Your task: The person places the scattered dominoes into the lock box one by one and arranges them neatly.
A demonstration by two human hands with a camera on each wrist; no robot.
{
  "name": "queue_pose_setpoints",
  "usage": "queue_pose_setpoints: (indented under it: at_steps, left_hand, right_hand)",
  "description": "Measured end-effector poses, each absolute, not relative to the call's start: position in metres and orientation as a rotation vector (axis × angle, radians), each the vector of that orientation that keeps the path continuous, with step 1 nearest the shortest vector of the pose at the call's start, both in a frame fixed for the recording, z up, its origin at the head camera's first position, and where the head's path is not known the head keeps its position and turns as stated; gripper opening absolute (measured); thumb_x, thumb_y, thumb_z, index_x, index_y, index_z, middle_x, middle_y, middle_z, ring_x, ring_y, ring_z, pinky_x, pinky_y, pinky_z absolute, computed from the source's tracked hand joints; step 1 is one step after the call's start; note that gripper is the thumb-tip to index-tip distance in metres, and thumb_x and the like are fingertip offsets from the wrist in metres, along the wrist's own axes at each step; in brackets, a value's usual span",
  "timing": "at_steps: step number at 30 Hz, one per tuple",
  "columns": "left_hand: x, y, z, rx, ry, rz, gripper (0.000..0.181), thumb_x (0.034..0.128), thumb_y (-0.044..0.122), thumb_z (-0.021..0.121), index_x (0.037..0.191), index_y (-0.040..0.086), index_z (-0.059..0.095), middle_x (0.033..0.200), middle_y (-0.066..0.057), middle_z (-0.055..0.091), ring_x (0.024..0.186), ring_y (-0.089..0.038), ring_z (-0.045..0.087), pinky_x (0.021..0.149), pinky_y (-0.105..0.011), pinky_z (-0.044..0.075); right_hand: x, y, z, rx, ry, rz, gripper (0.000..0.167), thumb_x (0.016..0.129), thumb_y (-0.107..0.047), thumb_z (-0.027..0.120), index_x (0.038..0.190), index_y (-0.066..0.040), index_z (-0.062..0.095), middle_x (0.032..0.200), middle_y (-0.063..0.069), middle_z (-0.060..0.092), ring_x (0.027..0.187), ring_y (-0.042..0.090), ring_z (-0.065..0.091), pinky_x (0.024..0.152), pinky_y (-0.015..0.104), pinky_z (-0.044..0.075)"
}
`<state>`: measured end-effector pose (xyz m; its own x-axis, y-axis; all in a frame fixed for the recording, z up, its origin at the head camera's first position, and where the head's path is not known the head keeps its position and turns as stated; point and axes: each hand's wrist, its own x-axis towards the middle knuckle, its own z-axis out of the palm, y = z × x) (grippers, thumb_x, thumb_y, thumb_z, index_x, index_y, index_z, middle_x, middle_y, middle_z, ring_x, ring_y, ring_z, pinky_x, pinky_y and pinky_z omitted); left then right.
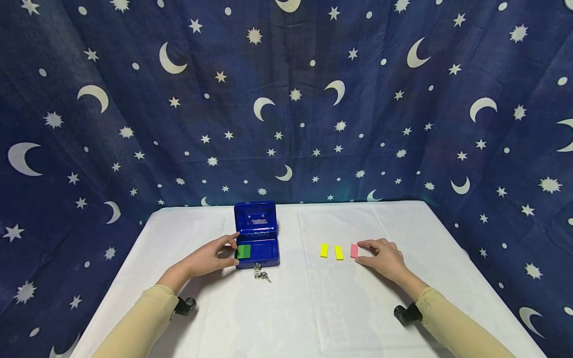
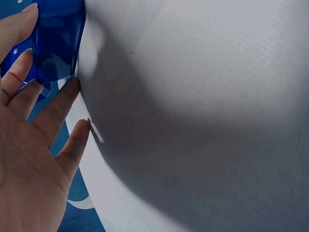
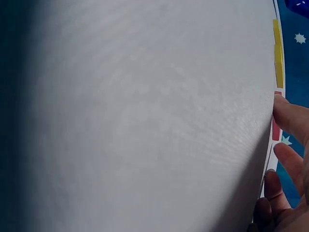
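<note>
A blue metal cash box [image 1: 264, 256] stands on the left half of the table with its lid [image 1: 255, 216] raised. Green flat blocks [image 1: 243, 251] lie side by side at its left end. My left hand [image 1: 206, 258] is at that end, thumb by the front corner and fingers spread along the side; in the left wrist view, fingertips [image 2: 72, 83] reach the box wall. On the right, my right hand [image 1: 386, 258] pinches a pink flat block [image 1: 354, 250] between thumb and forefinger at the table surface. In the right wrist view the thumb partly covers it.
Two yellow flat blocks [image 1: 324, 250] [image 1: 338, 253] lie on the table left of the pink one. Keys [image 1: 264, 275] hang at the box's front lock. A white cloth covers the table [image 1: 286, 318]; a dark blue curtain [image 1: 295, 114] with moons and stars surrounds its back and sides.
</note>
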<state>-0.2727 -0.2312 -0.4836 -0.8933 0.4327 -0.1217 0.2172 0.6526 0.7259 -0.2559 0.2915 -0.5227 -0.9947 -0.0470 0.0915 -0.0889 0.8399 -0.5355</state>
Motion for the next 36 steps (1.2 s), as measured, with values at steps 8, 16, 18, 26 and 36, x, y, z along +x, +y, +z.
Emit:
queue_pose_setpoints:
  at_steps: [8,16,18,26,36]
  left_hand:
    - [-0.2724,-0.2318,-0.4827,0.549,2.591,1.078,0.038,0.0911,0.038,0.077,0.113,0.017,0.054,0.164,-0.007,0.032,0.134,-0.031,0.053,0.114,-0.056,0.034]
    - [-0.2718,-0.2318,-0.4827,0.529,2.593,1.064,0.041,0.0905,0.041,0.077,0.114,0.016,0.054,0.164,-0.006,0.031,0.136,-0.031,0.051,0.115,-0.055,0.034]
    - [-0.272,-0.2315,-0.4825,0.528,2.593,1.065,0.042,0.0904,0.041,0.077,0.114,0.016,0.054,0.164,-0.006,0.031,0.136,-0.031,0.051,0.115,-0.055,0.034]
    - [-0.2726,-0.2316,-0.4815,0.496,2.594,1.071,0.041,0.0893,0.04,0.078,0.114,0.017,0.055,0.164,-0.001,0.032,0.135,-0.028,0.052,0.116,-0.053,0.034]
    - [-0.2699,-0.2314,-0.4816,0.553,2.587,1.105,0.04,0.0906,0.037,0.078,0.113,0.014,0.054,0.164,-0.008,0.032,0.133,-0.031,0.054,0.114,-0.053,0.036]
  right_hand:
    - [-0.2549,0.2892,-0.521,0.073,-2.964,0.893,0.058,0.08,-0.049,0.083,0.127,-0.017,0.071,0.124,0.016,0.062,0.111,0.036,0.047,0.087,0.054,0.035]
    - [-0.2532,0.2894,-0.5181,0.075,-2.971,0.903,0.056,0.081,-0.049,0.082,0.126,-0.018,0.071,0.125,0.015,0.062,0.112,0.036,0.048,0.087,0.055,0.035]
    - [-0.2529,0.2894,-0.518,0.073,-2.972,0.908,0.056,0.081,-0.049,0.082,0.126,-0.018,0.071,0.125,0.015,0.062,0.113,0.036,0.048,0.088,0.056,0.035]
    - [-0.2531,0.2892,-0.518,0.068,-2.966,0.913,0.054,0.082,-0.047,0.082,0.126,-0.019,0.071,0.123,0.015,0.062,0.111,0.035,0.048,0.087,0.055,0.035]
    - [-0.2553,0.2895,-0.5195,0.071,-2.954,0.913,0.051,0.081,-0.046,0.084,0.123,-0.019,0.073,0.114,0.01,0.065,0.106,0.032,0.05,0.084,0.052,0.034]
